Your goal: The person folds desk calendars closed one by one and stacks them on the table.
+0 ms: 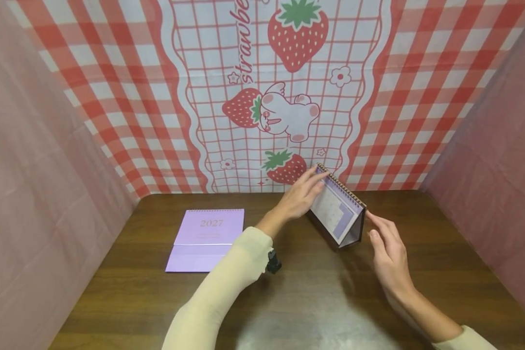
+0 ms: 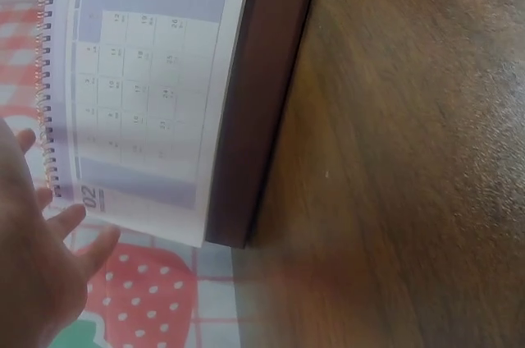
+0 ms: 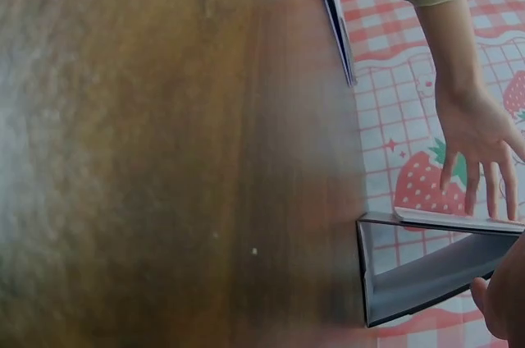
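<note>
A spiral-bound desk calendar (image 1: 332, 209) stands upright as a triangular stand on the right half of the table, turned at an angle. In the left wrist view, its page (image 2: 148, 102) reads "02" above a date grid, with a dark brown base strip below. My left hand (image 1: 299, 197) is at its far left end, fingers spread and extended by the spiral edge. At the opposite end is my right hand (image 1: 389, 250), fingers extended, fingertips close to the upper corner; whether they touch it I cannot tell. The right wrist view shows the stand's hollow side (image 3: 435, 270).
A purple desk calendar (image 1: 210, 233) marked "2027" is to the left on the brown wooden table (image 1: 315, 311), partly behind my left forearm. A strawberry-print checked cloth (image 1: 288, 97) hangs along the table's back edge, with pink cloth (image 1: 485, 160) on both sides.
</note>
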